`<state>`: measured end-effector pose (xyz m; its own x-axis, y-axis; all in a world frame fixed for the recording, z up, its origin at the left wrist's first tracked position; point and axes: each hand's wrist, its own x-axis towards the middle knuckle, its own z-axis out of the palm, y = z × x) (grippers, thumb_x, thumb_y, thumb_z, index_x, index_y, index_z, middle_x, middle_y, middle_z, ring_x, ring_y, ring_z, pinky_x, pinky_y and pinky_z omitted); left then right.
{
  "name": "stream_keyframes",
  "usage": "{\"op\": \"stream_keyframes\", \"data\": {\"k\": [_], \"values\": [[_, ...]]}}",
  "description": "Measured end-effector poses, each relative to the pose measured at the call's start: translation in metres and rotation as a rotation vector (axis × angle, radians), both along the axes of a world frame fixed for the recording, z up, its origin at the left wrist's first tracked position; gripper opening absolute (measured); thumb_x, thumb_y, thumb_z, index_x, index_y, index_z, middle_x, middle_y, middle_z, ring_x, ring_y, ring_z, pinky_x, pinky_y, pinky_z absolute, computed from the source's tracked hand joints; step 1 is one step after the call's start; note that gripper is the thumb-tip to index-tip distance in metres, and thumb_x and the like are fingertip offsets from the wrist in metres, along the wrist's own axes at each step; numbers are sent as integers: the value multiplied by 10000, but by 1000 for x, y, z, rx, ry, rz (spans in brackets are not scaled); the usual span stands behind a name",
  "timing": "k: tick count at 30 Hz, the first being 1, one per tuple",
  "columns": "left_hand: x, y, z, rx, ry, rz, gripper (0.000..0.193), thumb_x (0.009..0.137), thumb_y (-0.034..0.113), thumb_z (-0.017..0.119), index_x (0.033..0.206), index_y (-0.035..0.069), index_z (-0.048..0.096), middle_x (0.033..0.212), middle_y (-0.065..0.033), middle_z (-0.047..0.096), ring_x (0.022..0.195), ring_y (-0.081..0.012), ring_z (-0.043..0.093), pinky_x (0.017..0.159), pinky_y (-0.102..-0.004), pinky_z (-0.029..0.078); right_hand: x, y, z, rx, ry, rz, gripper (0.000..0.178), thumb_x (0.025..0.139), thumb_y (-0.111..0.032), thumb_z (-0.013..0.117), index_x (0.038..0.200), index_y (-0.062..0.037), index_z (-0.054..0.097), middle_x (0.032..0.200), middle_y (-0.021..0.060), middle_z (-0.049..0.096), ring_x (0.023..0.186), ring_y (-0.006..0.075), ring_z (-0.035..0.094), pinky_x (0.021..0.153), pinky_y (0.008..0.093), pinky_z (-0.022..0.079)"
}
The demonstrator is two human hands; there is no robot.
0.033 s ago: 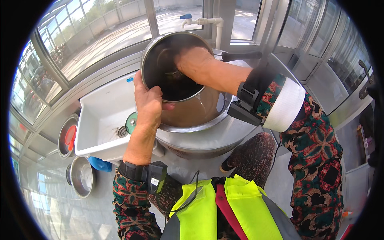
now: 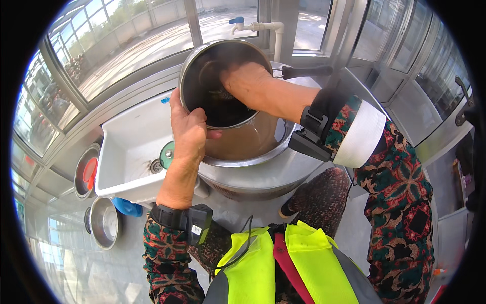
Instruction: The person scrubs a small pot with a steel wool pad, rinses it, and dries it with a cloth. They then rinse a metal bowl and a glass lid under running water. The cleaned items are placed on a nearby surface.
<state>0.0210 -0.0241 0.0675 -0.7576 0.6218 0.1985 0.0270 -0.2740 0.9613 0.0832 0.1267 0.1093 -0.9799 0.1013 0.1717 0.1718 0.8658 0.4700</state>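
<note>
The person holds a steel pot, tilted w/ its opening toward the camera, above a big round metal basin that has some brownish water in it. The left hand is closed on the pot's near rim: thumb side is over the edge, fingers wrap the outside wall, so the grip is firm and fully around the rim. The right hand is deep inside the pot, pressed to the dark inner wall; if it holds a sponge or cloth I cannot tell, the fingers are hidden in shadow & the hand looks rather flat than clenched. My judgement: the washing of the pot is in the middle. The inside is wet and dark, no foam is clear to see, and the outside is not yet being handled, so rinsing and the outer side probably are left. Left of the basin is a white square sink w/ a drain, and a green round thing sits at its edge just beside the left wrist. More to the left, a metal bowl w/ smth red inside and another empty metal bowl stand on the floor, near a blue object. A white pipe w/ a blue tap is behind the pot, by the windows.
</note>
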Motion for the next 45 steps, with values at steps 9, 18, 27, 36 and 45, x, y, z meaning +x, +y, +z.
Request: {"op": "stream_keyframes", "data": {"k": [9, 18, 27, 36, 45], "values": [[-1, -3, 10, 179, -7, 58, 625, 772, -38, 370, 1382, 73, 295, 1075, -184, 570, 708, -236, 648, 390, -267, 548, 6, -17, -14, -846, -65, 251, 682, 720, -223, 672, 1354, -97, 452, 1424, 190, 374, 1329, 358, 354, 1086, 445, 322], [-6, 5, 7, 40, -17, 147, 593, 786, -49, 355, 1362, 92, 383, 1030, -128, 573, 642, -177, 597, 337, -253, 502, 37, -5, -14, 102, -48, 193, 629, 672, -124, 724, 1261, -93, 509, 1355, 162, 418, 1198, 369, 454, 912, 457, 455], [-1, 3, 12, 62, -67, 135, 501, 838, 0, 369, 1329, 87, 418, 1003, -142, 589, 601, -180, 608, 324, -258, 488, 34, -13, -27, -316, 79, 416, 419, 701, -75, 689, 1107, -53, 586, 1066, 135, 538, 1002, 330, 567, 863, 441, 483], [-2, 11, 11, -42, 7, 44, 456, 862, 8, 369, 1300, 88, 471, 989, -114, 603, 563, -167, 589, 299, -246, 430, 49, -10, -24, -87, -18, 270, 274, 736, -115, 651, 1005, -64, 657, 1008, 110, 575, 976, 300, 573, 804, 397, 469], [-7, 7, 9, -54, -61, 91, 400, 877, 13, 369, 1261, 65, 470, 918, -120, 608, 556, -170, 606, 274, -249, 403, 58, 2, -17, -85, 19, 496, 277, 746, -106, 657, 1021, -116, 636, 1005, 86, 574, 972, 280, 581, 807, 397, 465]]}}
